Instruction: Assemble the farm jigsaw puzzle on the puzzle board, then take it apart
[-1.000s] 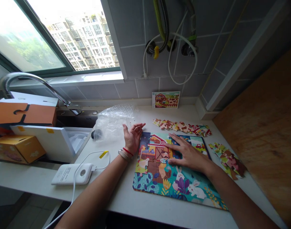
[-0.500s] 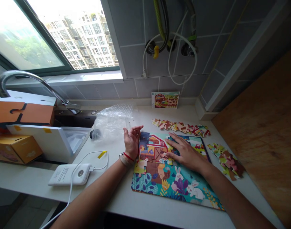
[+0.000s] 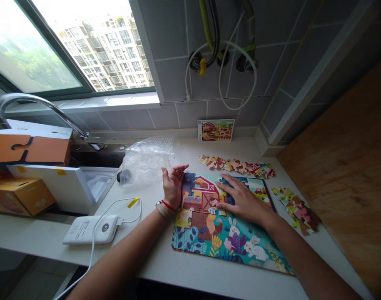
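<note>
A colourful jigsaw puzzle [image 3: 215,239] with a barn, rabbits and plants lies flat on the counter in front of me. My left hand [image 3: 174,185] rests on its edge at the puzzle's left side, fingers stretched out and holding nothing. Across the puzzle's upper middle lies my right hand [image 3: 242,200], palm down with fingers spread, hiding the part beneath it. Loose puzzle pieces [image 3: 237,166] form a row behind the puzzle. More loose pieces [image 3: 298,208] are heaped to its right. A picture card [image 3: 215,130] of a barn scene leans against the wall.
Left of the puzzle are a crumpled clear plastic bag [image 3: 148,160] and a white power bank [image 3: 90,229] with a cable. Boxes [image 3: 31,193] stand by the sink and its faucet [image 3: 46,100]. A wooden board [image 3: 343,179] rises on the right.
Both hands keep their places and poses on and beside the puzzle. Only the camera view has shifted very slightly.
</note>
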{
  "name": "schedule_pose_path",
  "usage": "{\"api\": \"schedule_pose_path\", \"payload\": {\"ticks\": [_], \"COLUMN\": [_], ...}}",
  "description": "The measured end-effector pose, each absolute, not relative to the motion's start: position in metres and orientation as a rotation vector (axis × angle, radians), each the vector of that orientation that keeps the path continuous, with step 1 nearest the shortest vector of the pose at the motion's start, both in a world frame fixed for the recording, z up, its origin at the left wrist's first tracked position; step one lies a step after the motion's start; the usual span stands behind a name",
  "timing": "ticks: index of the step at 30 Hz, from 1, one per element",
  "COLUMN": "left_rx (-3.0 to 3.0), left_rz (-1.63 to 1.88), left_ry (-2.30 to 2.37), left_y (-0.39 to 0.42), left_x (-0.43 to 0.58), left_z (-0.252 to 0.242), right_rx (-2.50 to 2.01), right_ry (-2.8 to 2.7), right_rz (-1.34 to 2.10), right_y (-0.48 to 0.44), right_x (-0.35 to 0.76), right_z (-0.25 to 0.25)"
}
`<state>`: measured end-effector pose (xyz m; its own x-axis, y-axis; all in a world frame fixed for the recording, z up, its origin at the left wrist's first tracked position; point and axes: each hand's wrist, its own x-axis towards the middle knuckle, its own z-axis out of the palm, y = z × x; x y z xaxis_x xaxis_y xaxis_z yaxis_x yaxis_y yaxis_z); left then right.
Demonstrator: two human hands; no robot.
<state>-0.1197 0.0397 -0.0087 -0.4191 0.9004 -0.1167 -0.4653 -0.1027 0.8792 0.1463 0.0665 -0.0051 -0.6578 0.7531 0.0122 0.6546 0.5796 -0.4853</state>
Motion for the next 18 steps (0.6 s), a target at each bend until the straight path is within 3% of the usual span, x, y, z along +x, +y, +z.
{"api": "schedule_pose_path", "payload": {"ticks": [18], "left_rx": [0.666], "left_rz": [1.738], "left_ry": [1.126], "left_y": [0.0435], "left_x": [-0.1271], "left_z": [-0.0111], "right_rx": [-1.074], "right_ry": [-2.339], "right_rz": [0.64], "right_y": [0.0697], "right_x": [0.1526], "right_z": [-0.009]}}
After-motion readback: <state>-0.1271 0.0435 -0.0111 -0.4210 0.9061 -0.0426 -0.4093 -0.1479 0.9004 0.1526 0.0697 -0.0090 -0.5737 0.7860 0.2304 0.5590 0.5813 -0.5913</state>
